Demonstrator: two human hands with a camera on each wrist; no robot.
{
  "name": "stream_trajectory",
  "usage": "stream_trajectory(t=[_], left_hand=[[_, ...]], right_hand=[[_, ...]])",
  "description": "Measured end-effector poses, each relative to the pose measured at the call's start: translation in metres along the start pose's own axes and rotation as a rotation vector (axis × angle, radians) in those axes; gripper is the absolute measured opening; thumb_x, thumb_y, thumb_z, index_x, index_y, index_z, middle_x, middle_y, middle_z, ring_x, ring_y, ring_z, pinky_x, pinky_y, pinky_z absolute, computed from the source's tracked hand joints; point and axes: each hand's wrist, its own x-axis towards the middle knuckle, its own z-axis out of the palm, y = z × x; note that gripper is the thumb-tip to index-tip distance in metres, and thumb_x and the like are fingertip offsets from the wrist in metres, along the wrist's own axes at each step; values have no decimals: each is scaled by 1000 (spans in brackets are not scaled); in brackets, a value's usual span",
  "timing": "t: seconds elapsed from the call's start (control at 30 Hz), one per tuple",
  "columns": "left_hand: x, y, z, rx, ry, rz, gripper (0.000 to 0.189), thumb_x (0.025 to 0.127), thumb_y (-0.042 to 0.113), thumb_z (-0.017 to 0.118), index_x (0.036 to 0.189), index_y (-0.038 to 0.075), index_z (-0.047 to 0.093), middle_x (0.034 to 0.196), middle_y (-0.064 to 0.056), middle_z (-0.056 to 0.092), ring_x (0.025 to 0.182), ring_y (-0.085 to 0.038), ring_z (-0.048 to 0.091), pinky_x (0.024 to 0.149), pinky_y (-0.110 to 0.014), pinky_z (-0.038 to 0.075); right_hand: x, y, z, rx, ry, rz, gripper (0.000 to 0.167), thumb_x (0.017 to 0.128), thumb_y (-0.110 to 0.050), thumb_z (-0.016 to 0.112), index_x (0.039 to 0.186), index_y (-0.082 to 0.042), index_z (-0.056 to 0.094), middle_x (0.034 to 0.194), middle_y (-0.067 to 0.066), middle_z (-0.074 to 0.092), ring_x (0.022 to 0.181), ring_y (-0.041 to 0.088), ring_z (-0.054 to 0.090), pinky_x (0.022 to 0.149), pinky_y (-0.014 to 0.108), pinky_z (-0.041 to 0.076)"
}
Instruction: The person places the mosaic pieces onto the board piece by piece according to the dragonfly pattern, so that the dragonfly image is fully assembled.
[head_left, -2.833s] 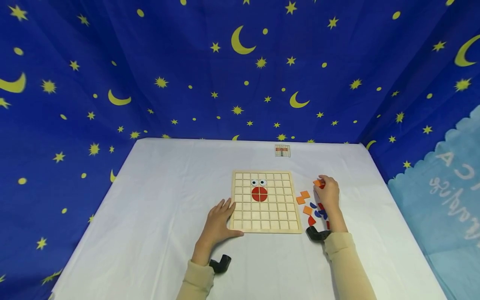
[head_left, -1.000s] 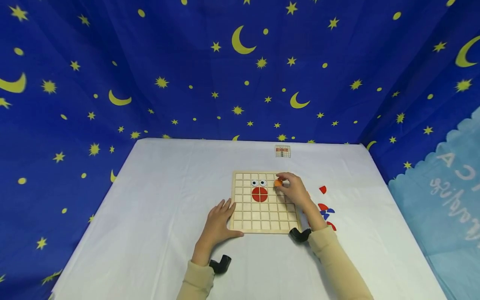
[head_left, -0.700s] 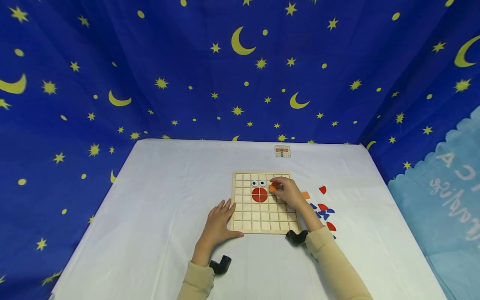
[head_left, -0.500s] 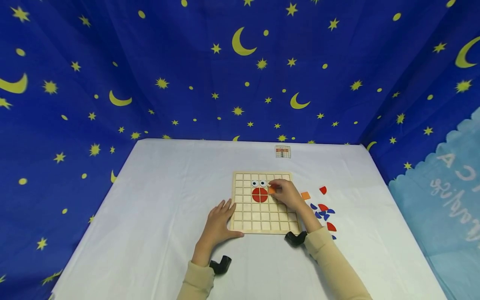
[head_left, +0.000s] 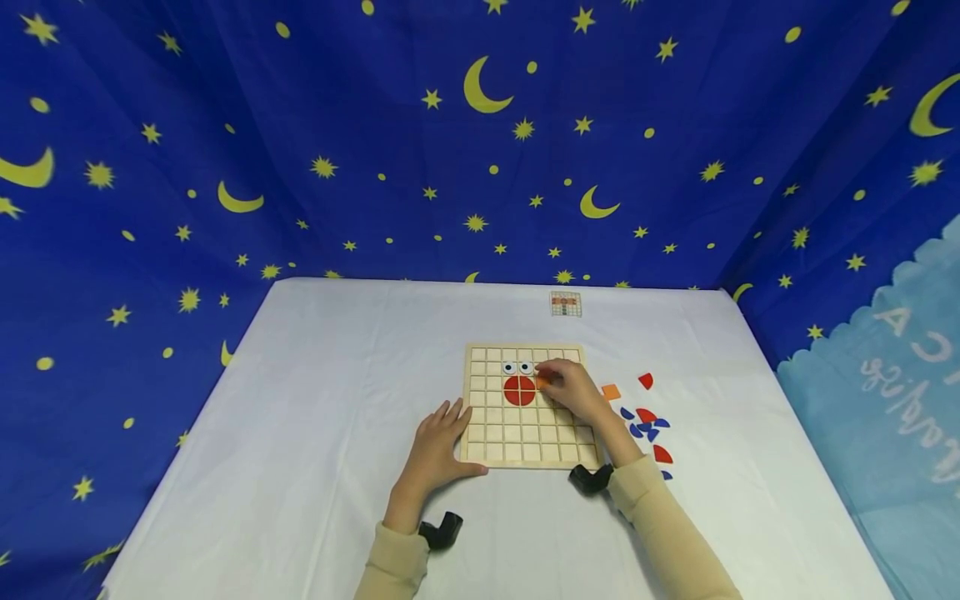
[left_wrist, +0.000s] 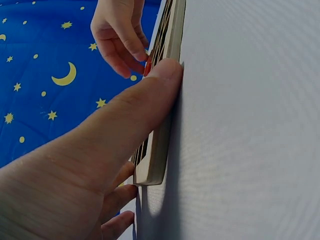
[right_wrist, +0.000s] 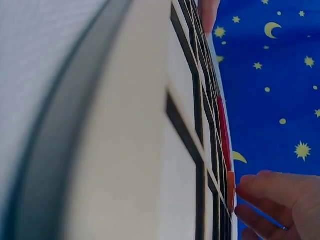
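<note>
A wooden grid board (head_left: 530, 454) lies on the white-covered table, with two eye tiles (head_left: 517, 367) above a red circle (head_left: 519, 390) made of quarter pieces. My left hand (head_left: 435, 446) rests at the board's lower left corner, thumb along the near edge and fingers spread at the left side. At a cell right of the red circle, my right hand (head_left: 573, 387) pinches an orange square tile (head_left: 543, 382). In the right wrist view the orange tile (right_wrist: 230, 191) stands at the board's surface against my fingertips. The palm's inside is hidden.
Right of the board lie a loose orange square (head_left: 611, 391), several blue pieces (head_left: 637, 430) and red quarter pieces (head_left: 662, 454). A small pattern card (head_left: 566, 303) lies behind the board. Starry blue cloth (head_left: 390, 200) surrounds the table's back and sides.
My right hand has moved left from the loose pieces onto the board with an orange tile, then lowered it beside the red circle. Fewer orange squares show on the table. My left hand stays put.
</note>
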Motion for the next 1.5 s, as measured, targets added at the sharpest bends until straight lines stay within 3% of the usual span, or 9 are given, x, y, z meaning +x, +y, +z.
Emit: stream_trajectory(t=[0.2,0.43,0.73,1.0,1.5], left_hand=[[0,0,0,1,7,8,101,62,46,84,142,2,42,152,-18,35,143,-39,26,114,-55,24],[0,1,0,20,4,11,100,62,45,84,142,1,42,152,-19,35,143,-40,27,113,-56,25],[0,2,-1,2,-3,-1,100,63,45,84,143,3,41,153,-17,34,144,-39,25,115,-55,23],[-1,2,-2,12,-12,-4,101,63,44,84,143,3,41,153,-18,34,143,-39,26,114,-56,23],[0,2,0,16,-5,-14,101,63,47,84,144,4,41,153,-16,34,144,-37,25,114,-55,24]], right_hand=[[-1,-1,-1,30,14,-38,31,87,-2,65,117,1,64,108,15,68,98,29,66,87,41,54],[-3,0,-7,43,41,-6,29,90,-4,62,118,1,63,105,15,68,93,26,66,81,38,56],[-14,0,-27,4,150,2,28,91,-5,61,117,3,64,102,16,69,88,26,64,77,42,54],[-25,15,-44,-67,204,66,29,89,-3,61,117,2,64,103,18,70,89,29,64,81,46,51],[-42,30,-61,-116,202,191,41,78,8,59,119,3,62,111,23,66,103,37,59,91,54,46]])
